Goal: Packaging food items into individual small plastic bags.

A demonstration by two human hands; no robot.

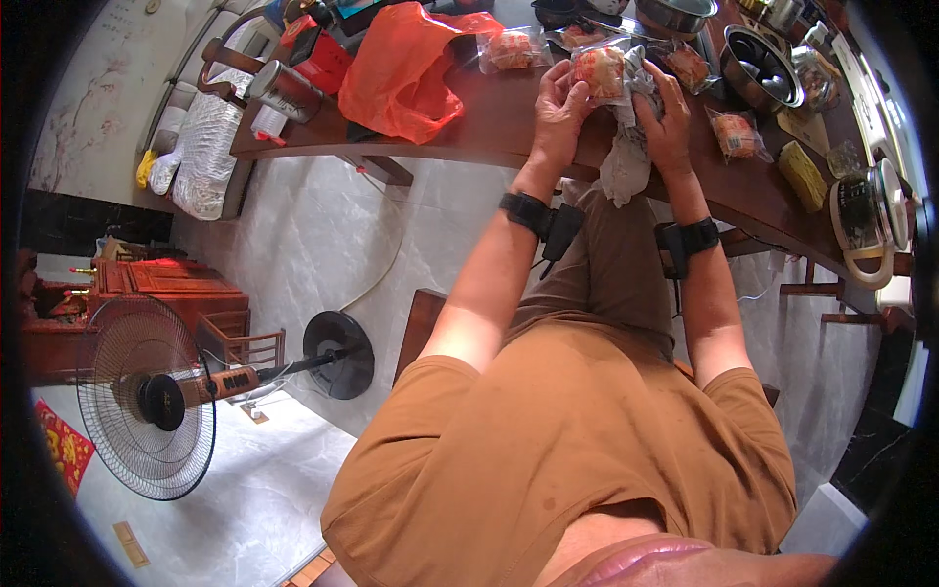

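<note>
A clear plastic packet of food with red print (600, 72) is pinched between the thumb and fingers of my left hand (559, 110). My right hand (664, 117) grips a pale grey cloth (627, 158) against the packet's right side; the cloth hangs down past the table edge. Both hands are above the front edge of a dark red-brown wooden table (506, 117). Similar wrapped packets lie around them: one packet (511, 50) to the left, another packet (686, 66) just beyond my right hand, and a third packet (736, 136) farther right.
An orange-red plastic bag (403, 73), a metal can (285, 91) and a red box (317, 55) are on the left. To the right sit a steel pot (761, 67), a yellow sponge (802, 176) and a glass jug (866, 213). A standing fan (163, 402) is at lower left.
</note>
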